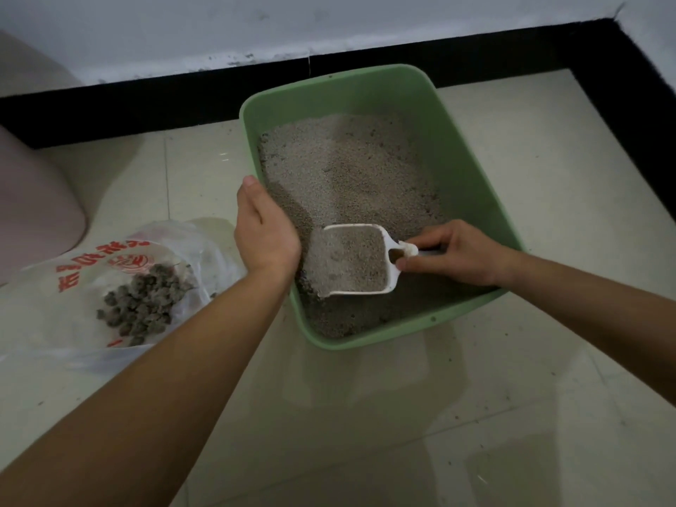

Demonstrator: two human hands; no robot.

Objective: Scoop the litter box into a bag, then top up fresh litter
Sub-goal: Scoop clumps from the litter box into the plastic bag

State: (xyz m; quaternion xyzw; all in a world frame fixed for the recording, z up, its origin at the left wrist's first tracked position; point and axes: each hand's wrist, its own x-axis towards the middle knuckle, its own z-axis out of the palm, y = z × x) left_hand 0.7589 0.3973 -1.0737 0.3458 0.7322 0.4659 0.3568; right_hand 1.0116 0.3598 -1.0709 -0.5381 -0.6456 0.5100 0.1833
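A green litter box (472,148) stands on the tiled floor, holding grey litter (351,170). My left hand (261,228) grips the box's left rim, thumb on top. My right hand (457,254) grips the handle of a white scoop (355,259) that lies low in the box near its front, heaped with fine litter. To the left of the box a clear plastic bag (73,305) with red print lies on the floor, and dark grey clumps (142,305) sit inside it.
A white wall with a black skirting band (146,100) runs behind the box and turns along the right side. A pinkish rounded object (33,206) stands at the far left. Pale floor tiles (475,415) spread out in front.
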